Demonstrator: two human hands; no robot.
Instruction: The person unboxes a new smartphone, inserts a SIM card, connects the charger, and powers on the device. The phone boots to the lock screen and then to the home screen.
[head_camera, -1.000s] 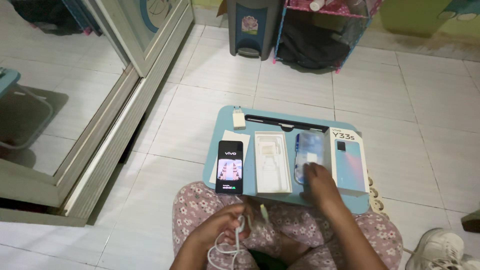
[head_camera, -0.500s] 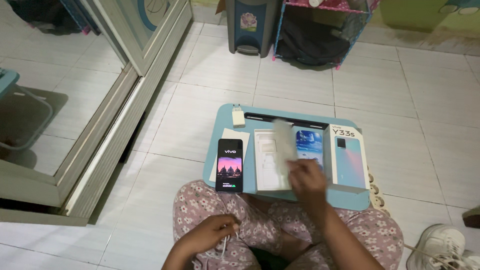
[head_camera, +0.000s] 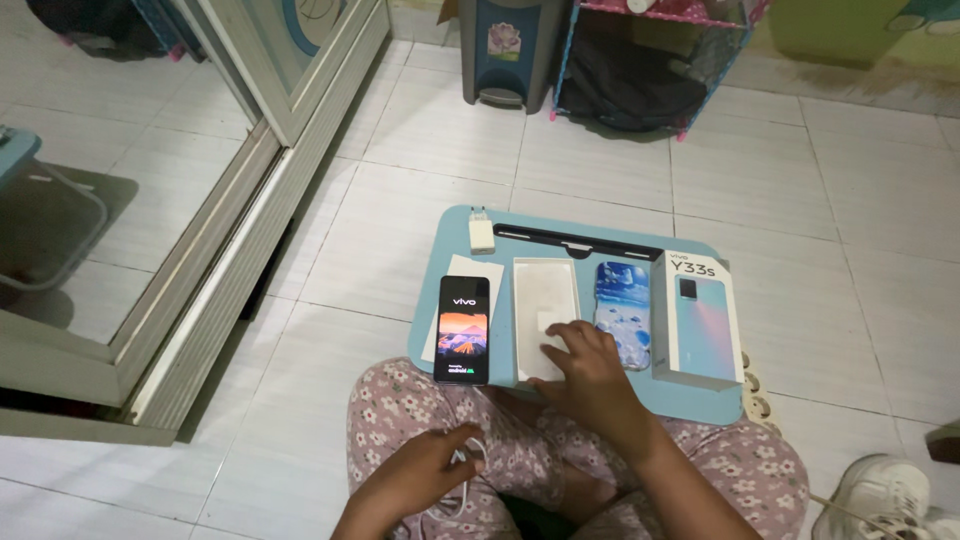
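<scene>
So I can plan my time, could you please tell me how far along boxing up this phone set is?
It looks early. Done: a pale flat piece lies in the white tray. In hand: the right hand presses on it and the left hand holds the white cable. Left out on the blue table: phone, charger plug, blue patterned case, box lid.

My right hand (head_camera: 583, 368) reaches forward, palm down, fingers spread flat. My left hand (head_camera: 425, 470) rests low by my lap, fingers curled.
</scene>
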